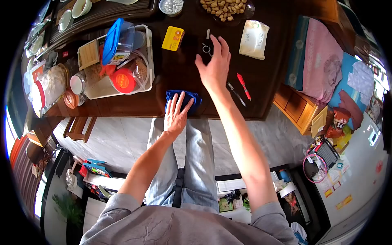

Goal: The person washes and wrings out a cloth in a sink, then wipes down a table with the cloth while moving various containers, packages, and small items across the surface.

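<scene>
My left hand (pixel 176 116) lies flat with its fingers spread on a folded blue cloth (pixel 195 100) at the table's front edge. Farther in and to the right, my right hand (pixel 215 65) is open over the dark table (pixel 175 69), with its fingertips near a metal key ring (pixel 207 49) and a small light-coloured piece (pixel 208 34). A yellow box (pixel 173 38) is to the left of that hand. A red pen (pixel 244 86) and a dark, clear-barrelled pen (pixel 237 94) lie to its right. Behind them rests a white tissue pack (pixel 254 40).
A white tray (pixel 150 61) on the left holds a blue-lidded container (pixel 113 41) and a red-lidded jar (pixel 123 80). Several jars stand beside it. At the back are a bowl of nuts (pixel 223 9) and a tub of cotton swabs (pixel 171 7). A cushioned wooden seat (pixel 320 61) is on the right.
</scene>
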Demonstrator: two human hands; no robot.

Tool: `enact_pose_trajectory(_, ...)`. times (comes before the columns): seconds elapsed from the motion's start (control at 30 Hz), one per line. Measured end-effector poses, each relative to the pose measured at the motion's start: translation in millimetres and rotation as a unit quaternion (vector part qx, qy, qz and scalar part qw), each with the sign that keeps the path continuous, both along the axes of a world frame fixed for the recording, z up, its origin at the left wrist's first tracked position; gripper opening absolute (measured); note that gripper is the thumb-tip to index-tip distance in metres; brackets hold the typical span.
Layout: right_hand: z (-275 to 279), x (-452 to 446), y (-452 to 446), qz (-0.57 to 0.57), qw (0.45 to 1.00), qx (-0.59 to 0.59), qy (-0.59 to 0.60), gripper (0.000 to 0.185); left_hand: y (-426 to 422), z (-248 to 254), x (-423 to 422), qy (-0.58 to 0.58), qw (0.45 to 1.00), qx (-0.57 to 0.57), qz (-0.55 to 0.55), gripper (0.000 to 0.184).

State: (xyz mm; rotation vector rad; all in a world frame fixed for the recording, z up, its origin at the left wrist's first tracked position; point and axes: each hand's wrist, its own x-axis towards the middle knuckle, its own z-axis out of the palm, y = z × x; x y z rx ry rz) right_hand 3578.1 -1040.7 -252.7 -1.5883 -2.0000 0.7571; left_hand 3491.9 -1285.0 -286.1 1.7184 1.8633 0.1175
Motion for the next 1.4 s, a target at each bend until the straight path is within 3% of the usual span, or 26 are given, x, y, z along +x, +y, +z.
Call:
enact_pose_trajectory(0.1,-19.3,25.2,6.4,-0.008,0.998,0.019,-0.067,0.069,1.0,0.8,0.4,0.006,1.000,0.002,-0.004,0.071)
enact_pose_trajectory(0.17,-25.1,28.9,16.2,0.026,0.993,-0.068,-0.089,0.056,1.1,1.3,-0.6,0.000,1.000,0.005,-0.003,0.071)
enact_pose_trajectory(0.2,-28.5,26.8,17.1,0.019,0.998,-0.024,-0.061,0.040,2.1,0.3,-0.4,-0.004,1.000,0.010,0.000,0.070)
enact_pose_trajectory(0.3,-12.2,17.1,10.6,-0.017,0.995,-0.093,-0.010,0.033,-0.2,1.6,0.1,0.001,1.000,0.008,-0.005,0.070)
enact_pose_trajectory(0.47,38.1,4.2,-4.2,-0.038,0.967,-0.162,0.195,0.018,1.5,0.4,4.8,0.020,1.000,0.015,0.003,0.069)
enact_pose_trajectory(0.57,37.7,-11.8,-28.7,-0.056,0.954,-0.243,0.165,0.025,-3.3,-8.9,17.6,0.028,0.999,0.023,0.036,0.055)
enact_pose_trajectory(0.6,27.4,-20.0,-38.9,-0.042,0.966,-0.223,0.126,0.028,-6.6,-13.1,23.5,0.033,0.999,0.006,0.038,0.049)
enact_pose_trajectory(0.63,14.0,-27.8,-48.9,-0.026,0.975,-0.201,0.088,0.031,-6.6,-14.0,26.4,0.008,0.999,-0.011,0.042,0.053)
enact_pose_trajectory(0.67,10.9,-34.9,-56.0,-0.009,0.964,-0.252,0.088,0.034,-2.7,-12.4,29.1,-0.004,0.999,-0.032,0.036,0.056)
enact_pose_trajectory(0.7,6.8,-38.8,-60.8,0.017,0.945,-0.304,0.123,0.037,1.4,-11.2,32.3,-0.014,0.998,-0.053,0.030,0.059)
enact_pose_trajectory(0.73,4.1,-45.2,-68.6,-0.017,0.934,-0.310,0.177,0.039,12.6,5.5,33.2,-0.024,0.996,-0.079,0.024,0.064)
enact_pose_trajectory(0.83,5.2,-27.1,-73.0,-0.097,0.890,-0.310,0.320,0.040,0.7,-11.5,35.7,0.003,0.998,-0.068,0.016,0.063)
enact_pose_trajectory(0.9,28.3,13.8,-51.5,-0.116,0.917,-0.248,0.289,0.036,-0.6,-16.8,36.5,0.030,0.999,0.015,0.016,0.064)
enact_pose_trajectory(0.93,29.4,35.4,-44.1,-0.115,0.972,-0.103,0.179,0.038,8.3,-5.7,37.3,0.027,0.999,0.003,0.023,0.065)
enact_pose_trajectory(1.0,33.1,85.5,-34.6,-0.101,0.995,0.001,0.004,0.057,14.9,2.2,38.1,0.018,0.999,-0.013,0.035,0.068)
enact_pose_trajectory(1.1,24.7,149.0,-48.9,-0.116,0.975,-0.090,-0.165,0.072,14.8,1.3,37.0,0.015,0.999,-0.007,0.031,0.069)
enact_pose_trajectory(1.17,0.8,183.2,-69.1,-0.052,0.974,-0.122,-0.184,0.060,14.2,1.3,36.3,0.015,0.999,-0.008,0.032,0.070)
enact_pose_trajectory(1.27,-9.7,195.1,-68.9,-0.041,0.977,-0.140,-0.153,0.029,13.2,0.0,38.2,0.012,0.999,-0.001,0.033,0.070)
enact_pose_trajectory(1.4,-16.9,155.2,-33.0,-0.049,0.991,-0.110,-0.061,0.024,10.7,-4.6,40.2,0.014,1.000,0.016,0.016,0.065)
